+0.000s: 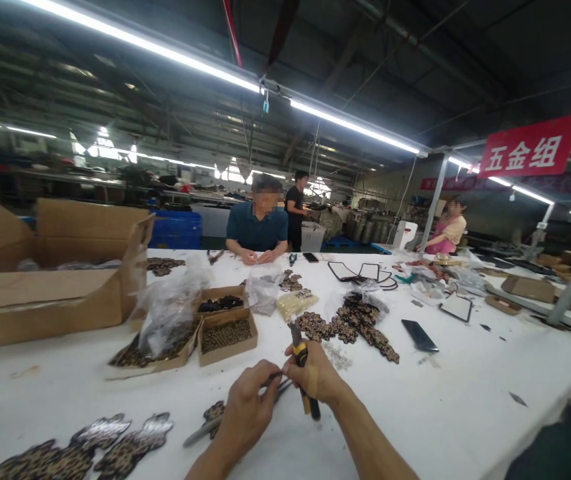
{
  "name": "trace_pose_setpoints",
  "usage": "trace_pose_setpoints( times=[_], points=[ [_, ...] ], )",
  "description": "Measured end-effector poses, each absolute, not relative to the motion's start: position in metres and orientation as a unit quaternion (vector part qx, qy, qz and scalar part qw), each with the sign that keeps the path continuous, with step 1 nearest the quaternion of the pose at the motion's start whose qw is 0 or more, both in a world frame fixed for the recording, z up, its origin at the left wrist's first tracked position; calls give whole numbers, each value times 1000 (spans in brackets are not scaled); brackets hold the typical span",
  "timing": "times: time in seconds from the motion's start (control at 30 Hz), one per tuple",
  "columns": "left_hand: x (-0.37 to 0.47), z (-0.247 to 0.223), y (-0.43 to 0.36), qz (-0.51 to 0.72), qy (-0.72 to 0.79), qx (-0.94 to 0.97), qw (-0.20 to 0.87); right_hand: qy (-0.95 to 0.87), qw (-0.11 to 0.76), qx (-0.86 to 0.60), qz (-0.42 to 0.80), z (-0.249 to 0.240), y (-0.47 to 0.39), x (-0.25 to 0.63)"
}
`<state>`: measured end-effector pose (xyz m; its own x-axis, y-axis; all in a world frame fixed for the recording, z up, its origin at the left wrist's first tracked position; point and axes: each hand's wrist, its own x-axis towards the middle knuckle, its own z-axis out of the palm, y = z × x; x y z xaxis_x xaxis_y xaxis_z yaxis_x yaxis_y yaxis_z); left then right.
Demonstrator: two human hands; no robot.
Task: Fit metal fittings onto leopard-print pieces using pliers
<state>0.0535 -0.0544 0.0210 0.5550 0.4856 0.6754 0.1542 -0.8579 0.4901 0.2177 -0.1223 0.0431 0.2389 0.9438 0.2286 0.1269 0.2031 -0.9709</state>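
Observation:
My right hand (320, 375) is closed around pliers (310, 405) with yellow and black handles, their head pointing away from me. Its thumb and finger also come together at my left hand (251, 399), which pinches a small dark piece (272, 379) whose kind I cannot make out. A long grey pointed tool (199, 435) passes below my left hand; whether it is held or lies on the table is unclear. Partly behind that hand lies a patterned flower-shaped patch (214, 411). Small clear bits (339, 357) are scattered just beyond my right hand.
On the white table (445, 413) stand a box of small brass-coloured parts (228, 337), a plastic bag (170, 310) and a large carton (65, 293). Patterned patches (365, 323) lie ahead, more (100, 433) at front left. A phone (419, 335) lies right. A co-worker (258, 223) sits opposite.

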Motion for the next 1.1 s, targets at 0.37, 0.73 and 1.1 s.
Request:
trace_pose_setpoints(
  times=[0.37,0.73,1.1],
  points=[
    [56,17,-53,398,192,891,101,-547,545,-551,318,39,-121,225],
    [51,18,-62,389,190,897,86,-546,551,-532,338,27,-119,222],
    [40,17,-72,473,175,859,88,-416,591,-495,482,37,-135,220]
  ],
)
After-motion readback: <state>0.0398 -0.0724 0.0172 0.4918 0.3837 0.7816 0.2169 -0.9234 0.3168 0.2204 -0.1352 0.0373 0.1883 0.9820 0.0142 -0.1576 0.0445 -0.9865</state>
